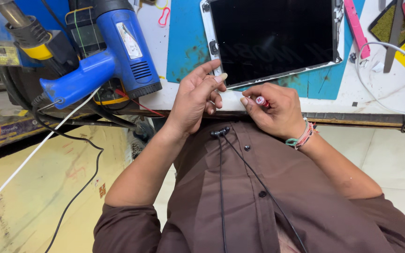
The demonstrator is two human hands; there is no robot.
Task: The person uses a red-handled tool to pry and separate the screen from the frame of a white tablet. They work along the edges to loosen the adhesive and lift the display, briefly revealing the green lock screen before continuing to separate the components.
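Observation:
A tablet with a dark screen and white frame lies on the blue mat of the workbench. My left hand rests at the bench's near edge, fingers loosely apart, thumb tip touching the tablet's lower left corner. My right hand sits just right of it, below the tablet's bottom edge, with its fingers closed around a small red-and-white tool. Only the tool's round end shows; the rest is hidden in the fist. Bracelets circle my right wrist.
A blue heat gun lies at the left edge of the bench, with a second nozzle tool beside it. Cables trail to the floor at left. A pink pry tool, a metal spatula and a white cable lie right of the tablet.

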